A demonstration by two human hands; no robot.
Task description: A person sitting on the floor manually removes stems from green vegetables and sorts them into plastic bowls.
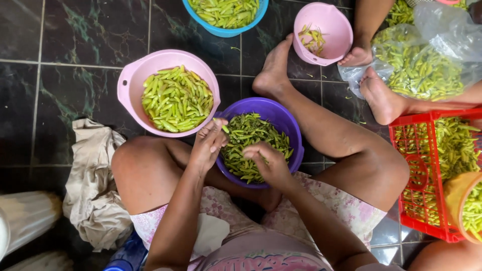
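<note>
Left hand: the left hand reaches up from the lower middle of the frame to the left rim of the purple bowl; its fingertips are pinched together on a small green chilli held just above that rim.
Right hand: the right hand lies palm down inside the purple bowl, fingers curled into the heap; whether it grips a piece I cannot tell.
Purple bowl: centre of the frame, on the floor between the seated person's bent legs, filled with dark green chillies.
Pink tub: the pink tub sits at upper left of the purple bowl, rims touching or nearly so, heaped with paler yellow-green chillies.
Small pink bowl: the small pink bowl at top centre-right holds a few bits on its bottom; another person's foot rests against it.
Blue bowl: the blue bowl at the top edge is full of green chillies and cut off by the frame.
Red crate: the red crate at right is packed with chillies, and an orange bowl sits at its lower right.
Plastic bag: the clear plastic bag of chillies lies at upper right.
Open room: bare dark tiled floor fills the upper left; a crumpled cloth lies at the left by the knee.
</note>
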